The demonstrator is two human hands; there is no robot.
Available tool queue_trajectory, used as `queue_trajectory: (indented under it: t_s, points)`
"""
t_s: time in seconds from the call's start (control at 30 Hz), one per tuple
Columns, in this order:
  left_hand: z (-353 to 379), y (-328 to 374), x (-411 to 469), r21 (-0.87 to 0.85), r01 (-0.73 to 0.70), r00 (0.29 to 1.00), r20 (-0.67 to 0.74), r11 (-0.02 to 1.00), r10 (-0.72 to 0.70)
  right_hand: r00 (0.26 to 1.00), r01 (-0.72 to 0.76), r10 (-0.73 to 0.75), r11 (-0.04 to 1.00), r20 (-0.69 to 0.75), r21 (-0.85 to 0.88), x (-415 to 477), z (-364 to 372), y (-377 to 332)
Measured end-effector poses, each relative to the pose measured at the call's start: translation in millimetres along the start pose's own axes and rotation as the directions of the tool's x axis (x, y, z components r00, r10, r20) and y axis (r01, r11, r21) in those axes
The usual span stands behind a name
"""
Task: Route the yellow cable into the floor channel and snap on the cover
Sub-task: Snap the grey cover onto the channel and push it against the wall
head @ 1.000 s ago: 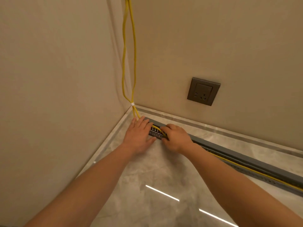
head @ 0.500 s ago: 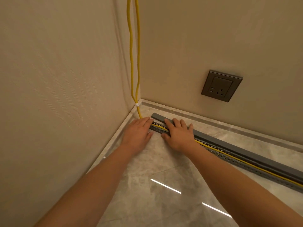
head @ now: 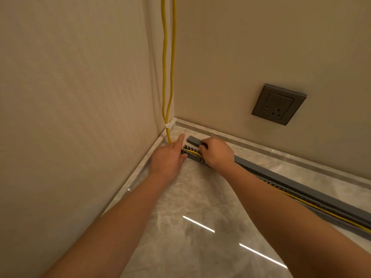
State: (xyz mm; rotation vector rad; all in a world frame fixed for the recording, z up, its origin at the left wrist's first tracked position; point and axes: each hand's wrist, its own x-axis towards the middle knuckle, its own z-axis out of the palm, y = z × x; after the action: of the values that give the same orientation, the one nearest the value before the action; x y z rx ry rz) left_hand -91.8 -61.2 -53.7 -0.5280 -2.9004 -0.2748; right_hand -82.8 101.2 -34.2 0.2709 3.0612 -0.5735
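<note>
Now the step looks like seating the cover point(head: 193, 140) over the floor channel point(head: 192, 157), starting at the corner end. To do it well: keep the yellow cable point(head: 168, 77) fully down betw. the slotted walls before any pressing, line the cover's end up w/ the channel's end, then press from the corner outward so the edges catch bit by bit. A pinched cable is the main risk, esp. where it bends from the corner into the channel mouth. L hand point(head: 167, 159) lies spread and relaxed low over the floor point(head: 200, 197), index straight out toward the corner, thumb touching the channel's end; it holds nothing. R hand point(head: 217, 153) has its fingers curled over the cover near that end, gripping it. The cover lies beside the channel on the wall side, not yet on top. Cable hangs down the corner as a doubled run bound by a white tie point(head: 166, 125), meets the floor just beyond the L index tip, runs in the channel betw. the two hands, passes under the R hand & shows again further right.
</note>
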Motion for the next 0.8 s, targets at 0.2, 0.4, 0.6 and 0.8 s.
queue_trajectory:
  t_s: [0.2, 0.4, 0.6, 0.8]
  points:
    - [3, 1, 4, 0.06, -0.047, 0.998, -0.048, 0.997, 0.05, 0.998, -0.058, 0.057, 0.997, 0.003, 0.042, 16, -6, -7]
    - [-4, -2, 6, 0.053, -0.071, 0.997, -0.034, 0.996, 0.072, 0.995, 0.095, -0.096, 0.995, -0.023, -0.036, 17, -3, -4]
    - [-5, 0, 7, -0.046, 0.024, 1.0, -0.016, 0.999, -0.025, 0.972, 0.233, -0.233, 0.971, 0.005, -0.048, 14, -15, -2]
    - [-4, 0, 11, -0.04, 0.071, 0.997, 0.023, 0.997, -0.071, 0.954, 0.285, -0.273, 0.954, 0.126, -0.09, -1, -13, -10]
